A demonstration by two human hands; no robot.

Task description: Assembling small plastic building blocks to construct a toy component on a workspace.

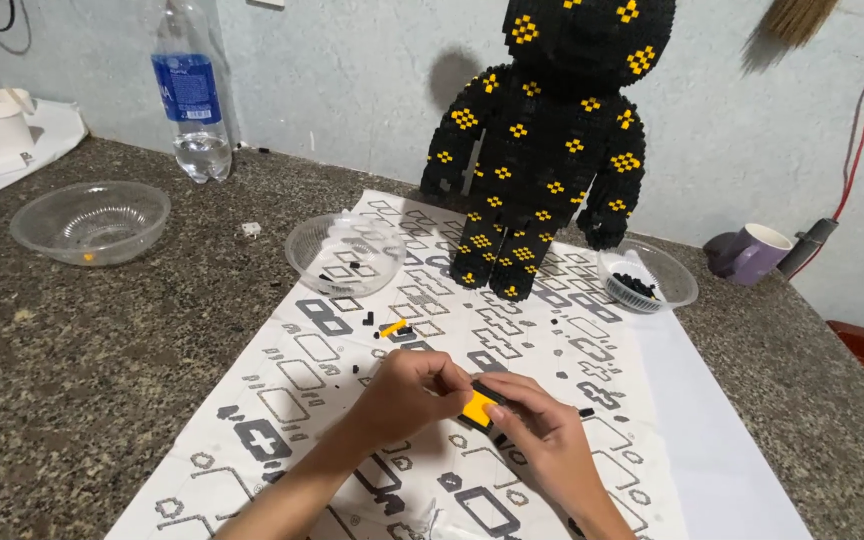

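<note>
We've got both hands pinched on a small black-and-yellow brick piece (479, 406), low over the printed instruction sheet (652, 400). The left hand (414, 392) has its fingertips pressed together on the piece's top edge, and the right hand (542, 425) grips it from below and the side. It's probably light, rigid plastic, and a bit fiddly: we'd take it by the edges so nothing pops apart. Our fingers cover most of it, so we can't tell its real shape or how many bricks are in it.

Around that, loose black bits and a yellow one (393, 327) dot the sheet. Further back are a clear bowl (344, 255), a smaller bowl of black bricks (647, 275) and the big black-and-yellow brick figure (552, 140), its head cut off at the top.
</note>
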